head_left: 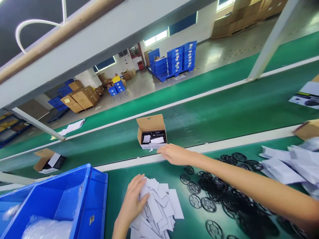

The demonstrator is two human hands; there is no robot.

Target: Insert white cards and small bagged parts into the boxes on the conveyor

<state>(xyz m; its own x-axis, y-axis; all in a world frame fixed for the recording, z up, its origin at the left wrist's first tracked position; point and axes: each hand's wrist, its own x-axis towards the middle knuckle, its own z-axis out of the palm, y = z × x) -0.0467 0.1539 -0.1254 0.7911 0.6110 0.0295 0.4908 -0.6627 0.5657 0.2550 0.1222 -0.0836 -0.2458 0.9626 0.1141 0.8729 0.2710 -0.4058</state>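
My left hand (133, 199) lies flat with fingers spread on a heap of small white paper slips (159, 209) on the green table. My right hand (174, 154) reaches forward, fingers stretched out and holding nothing, to the front edge of an open cardboard box (151, 132) on the green conveyor belt (224, 113). The box holds a black item and white packets. Several black round mesh discs (214, 196) lie scattered under my right forearm.
A blue plastic bin (62, 199) with clear bags stands at the left. A second open box (48, 161) rides the belt farther left. White folded sheets (286, 166) pile at the right. A metal frame beam (74, 49) crosses overhead. Blue crates and cartons stand beyond.
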